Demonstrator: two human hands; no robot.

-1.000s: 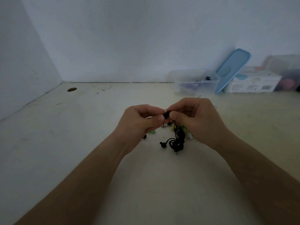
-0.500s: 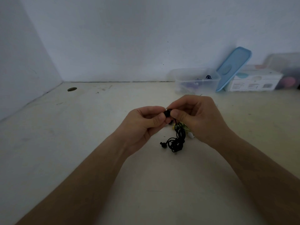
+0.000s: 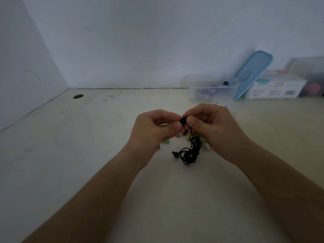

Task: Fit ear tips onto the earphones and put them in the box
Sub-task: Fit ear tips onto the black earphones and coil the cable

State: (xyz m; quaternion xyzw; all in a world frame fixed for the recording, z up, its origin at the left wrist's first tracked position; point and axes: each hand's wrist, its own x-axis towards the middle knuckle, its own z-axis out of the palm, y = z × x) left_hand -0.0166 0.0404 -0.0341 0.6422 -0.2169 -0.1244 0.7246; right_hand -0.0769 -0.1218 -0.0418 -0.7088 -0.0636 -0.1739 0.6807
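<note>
- The black earbud (image 3: 183,121) sits just above the middle of the frame, held up off the worktop (image 3: 87,155), right where the two hands meet.
- Its long axis looks to run roughly left-right across the picture, so I'd guess any push to seat a tip goes sideways along that line, hand toward hand.
- The left hand (image 3: 154,130) has a tight grip on the bud's left end, thumb and forefinger pinched shut with the other fingers curled in. It's too small and dark to tell whether an ear tip is between those fingers.
- The right hand (image 3: 212,127) pinches the other end the same way, thumb tip against the bud.
- The cable (image 3: 191,151) drops from the right hand's side in a tangled black bunch and ends on the worktop just below the hands. The second earbud (image 3: 174,153) pokes out of the bunch to the left.
- A few loose ear tips lie under the hands, a green one (image 3: 165,142) and a pale one (image 3: 206,146).
- The clear box (image 3: 213,87) is open, up and right of the hands against the wall, so it's nearer the right hand. That hand also has the cable side, so I'd bet it does the drop-off.
- The blue lid (image 3: 253,72) leans just right of the box.
</note>
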